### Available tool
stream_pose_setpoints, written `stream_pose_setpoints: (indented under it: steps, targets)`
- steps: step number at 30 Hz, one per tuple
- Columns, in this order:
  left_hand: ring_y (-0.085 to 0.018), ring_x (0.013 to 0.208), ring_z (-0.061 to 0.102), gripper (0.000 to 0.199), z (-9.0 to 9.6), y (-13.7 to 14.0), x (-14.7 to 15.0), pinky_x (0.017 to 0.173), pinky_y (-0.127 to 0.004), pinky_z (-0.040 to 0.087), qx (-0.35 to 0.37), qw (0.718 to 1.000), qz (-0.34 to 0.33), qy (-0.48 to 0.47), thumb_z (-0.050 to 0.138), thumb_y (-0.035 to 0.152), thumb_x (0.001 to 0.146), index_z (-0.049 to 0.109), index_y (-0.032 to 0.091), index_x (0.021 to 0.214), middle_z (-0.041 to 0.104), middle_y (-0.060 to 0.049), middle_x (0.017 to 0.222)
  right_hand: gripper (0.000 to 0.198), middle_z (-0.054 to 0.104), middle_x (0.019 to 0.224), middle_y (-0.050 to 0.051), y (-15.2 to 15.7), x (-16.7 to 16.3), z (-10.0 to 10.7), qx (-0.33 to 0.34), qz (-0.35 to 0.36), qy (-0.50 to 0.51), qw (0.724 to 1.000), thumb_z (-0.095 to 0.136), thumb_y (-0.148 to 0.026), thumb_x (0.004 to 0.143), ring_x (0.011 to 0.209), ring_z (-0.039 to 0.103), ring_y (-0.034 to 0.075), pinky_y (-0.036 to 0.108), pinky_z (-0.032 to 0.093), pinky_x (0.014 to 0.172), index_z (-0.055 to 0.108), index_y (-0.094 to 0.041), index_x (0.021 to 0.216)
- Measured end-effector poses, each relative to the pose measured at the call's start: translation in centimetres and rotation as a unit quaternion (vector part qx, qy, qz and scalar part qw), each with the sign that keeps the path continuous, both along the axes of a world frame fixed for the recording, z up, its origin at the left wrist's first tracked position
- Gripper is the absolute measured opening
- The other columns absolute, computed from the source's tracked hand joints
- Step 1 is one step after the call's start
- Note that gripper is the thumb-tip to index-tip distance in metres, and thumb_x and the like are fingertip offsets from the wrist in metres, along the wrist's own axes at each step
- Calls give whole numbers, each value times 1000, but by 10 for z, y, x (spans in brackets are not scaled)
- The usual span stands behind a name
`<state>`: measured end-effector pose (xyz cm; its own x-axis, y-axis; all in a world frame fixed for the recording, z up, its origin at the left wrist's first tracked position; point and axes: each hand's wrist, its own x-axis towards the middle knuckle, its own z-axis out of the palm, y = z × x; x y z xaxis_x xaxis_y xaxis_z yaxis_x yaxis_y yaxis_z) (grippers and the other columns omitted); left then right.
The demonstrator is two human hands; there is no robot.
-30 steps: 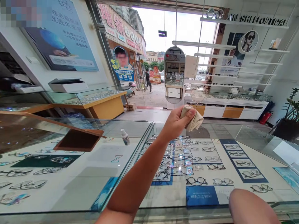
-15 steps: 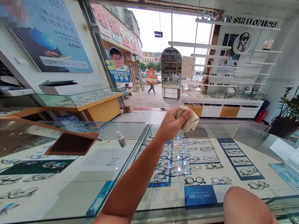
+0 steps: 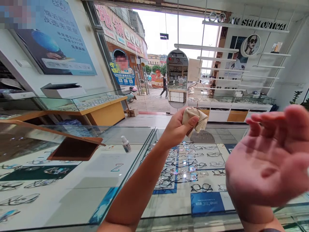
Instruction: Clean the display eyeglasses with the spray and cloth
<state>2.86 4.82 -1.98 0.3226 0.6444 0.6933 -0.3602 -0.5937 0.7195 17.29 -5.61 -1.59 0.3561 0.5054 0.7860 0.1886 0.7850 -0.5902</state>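
- Crumpled beige cleaning cloth [image 3: 196,118] sits bunched in the left hand [image 3: 178,127], fingers closed around it, held up above the glass display counter [image 3: 135,151]
- Right hand [image 3: 267,161] is spread wide, palm up, holding nothing
- Small white spray bottle [image 3: 125,144] stands on the counter, left of that arm

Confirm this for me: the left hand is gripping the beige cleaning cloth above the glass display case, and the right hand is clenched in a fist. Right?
Not quite. The head view shows the right hand open, palm up with fingers spread, holding nothing. The rest stands: the left hand grips the beige cleaning cloth above the glass display case.
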Motion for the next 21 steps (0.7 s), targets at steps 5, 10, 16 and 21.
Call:
stream_pose_setpoints:
  steps: [5,10,16,21]
  targets:
    - [-11,63,53,43,0,-4,0,55,-23,46,15,999,18,24,84,58,85,68,19,95,63,-1,76,27,75,119,4,59,4,7,-57,139,-3,989,68,-55,96,118,67,24,42,55,103,79,-34,107]
    - [-11,65,52,49,-3,1,2,59,-23,47,-3,1000,-5,29,80,65,87,68,19,98,60,1,77,21,77,101,2,81,4,7,-128,246,19,961,82,-49,83,102,70,21,40,57,97,77,-29,89]
    - [-10,59,47,57,-1,8,-1,51,-24,43,-5,996,-52,68,66,75,93,63,18,86,55,0,71,18,75,95,0,84,4,6,-133,250,56,957,83,-43,77,89,65,17,36,55,87,76,-28,83]
    - [-13,66,60,63,-6,21,-6,55,-25,50,-66,997,-13,23,70,80,87,68,17,88,66,-4,77,10,71,93,1,89,13,9,-99,205,27,973,79,-38,79,98,63,19,38,52,99,78,-29,78]
